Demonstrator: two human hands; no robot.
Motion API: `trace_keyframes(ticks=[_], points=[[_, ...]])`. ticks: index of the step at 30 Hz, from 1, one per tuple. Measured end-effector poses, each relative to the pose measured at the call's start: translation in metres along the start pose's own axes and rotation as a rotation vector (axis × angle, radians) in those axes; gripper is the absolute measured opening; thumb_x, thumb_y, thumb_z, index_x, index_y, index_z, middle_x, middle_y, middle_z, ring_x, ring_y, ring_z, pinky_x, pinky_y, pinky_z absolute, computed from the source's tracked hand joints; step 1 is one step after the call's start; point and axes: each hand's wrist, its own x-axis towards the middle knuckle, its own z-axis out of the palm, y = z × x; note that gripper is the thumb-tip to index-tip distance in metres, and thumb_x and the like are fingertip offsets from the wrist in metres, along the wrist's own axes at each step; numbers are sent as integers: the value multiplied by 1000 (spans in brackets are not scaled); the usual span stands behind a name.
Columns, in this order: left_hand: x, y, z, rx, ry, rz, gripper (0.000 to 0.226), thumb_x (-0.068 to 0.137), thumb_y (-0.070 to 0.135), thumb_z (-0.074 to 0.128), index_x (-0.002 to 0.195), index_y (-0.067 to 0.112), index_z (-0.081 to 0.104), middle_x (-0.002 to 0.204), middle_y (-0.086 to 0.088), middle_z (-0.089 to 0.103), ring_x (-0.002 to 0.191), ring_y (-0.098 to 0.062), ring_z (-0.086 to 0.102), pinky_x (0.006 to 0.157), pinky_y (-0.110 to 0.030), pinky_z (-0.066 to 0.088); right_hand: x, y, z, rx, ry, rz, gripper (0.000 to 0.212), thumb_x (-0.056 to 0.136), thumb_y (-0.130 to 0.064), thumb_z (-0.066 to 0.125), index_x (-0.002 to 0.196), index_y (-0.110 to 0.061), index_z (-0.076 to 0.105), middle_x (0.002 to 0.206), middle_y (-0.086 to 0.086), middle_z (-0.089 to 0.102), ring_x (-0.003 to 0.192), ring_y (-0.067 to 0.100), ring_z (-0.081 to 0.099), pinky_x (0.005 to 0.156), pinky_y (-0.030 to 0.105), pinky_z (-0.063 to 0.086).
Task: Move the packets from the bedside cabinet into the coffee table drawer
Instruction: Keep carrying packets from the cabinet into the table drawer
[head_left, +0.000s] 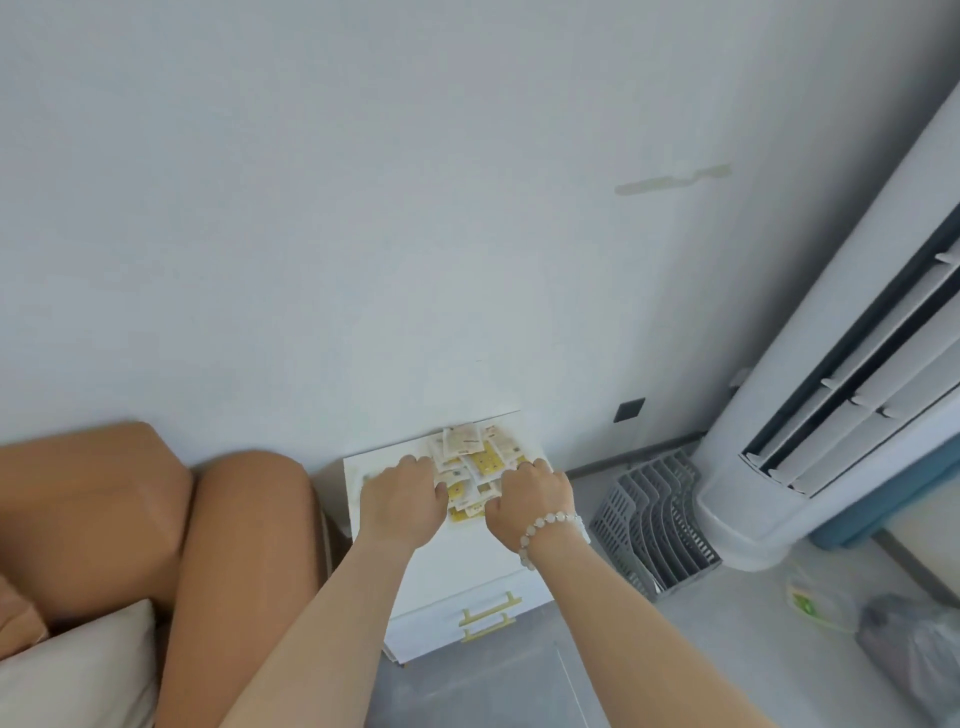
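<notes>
Packets: a loose yellow-and-white heap on top of the white bedside cabinet, toward its rear edge by the wall.

Left hand: at the heap's left side, fingers curled into the packets, thumb lying over them.

Right hand: at the heap's right side, fingers likewise curled onto the packets; a bead bracelet on the wrist.

Cabinet front carries 2 gold handles. A tan sofa stands left, a grey file rack and an air conditioner right.

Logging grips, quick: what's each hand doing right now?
Left hand: fingers curled into the packets, gripping them.
Right hand: also curled, gripping packets.
</notes>
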Motion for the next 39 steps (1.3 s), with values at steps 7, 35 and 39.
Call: trace_keyframes(ticks=[7,35,39], points=[[70,-2,29,-3,-63,-76,29,98,35,32,104,15,52,109,0,56,99,-21,59,76,-29,41,81,22,15,43,-31,6,20,93,-26,35,83,-13,46,88,4,47,89,20,44,81,30,36],[244,-67,250,-126,-484,-655,58,94,44,44,137,8,31,143,-8,30,127,-31,36,97,-40,38,376,57,202,29,-431,104,82,83,-52,58,144,-13,19,141,11,31,128,27,35,95,37,40],[257,-91,292,-231,-494,-839,88,87,59,48,149,12,8,156,-13,4,143,-37,8,113,-50,22,399,64,239,323,-454,573,100,74,-68,60,143,-8,22,145,17,28,133,33,28,104,48,33]])
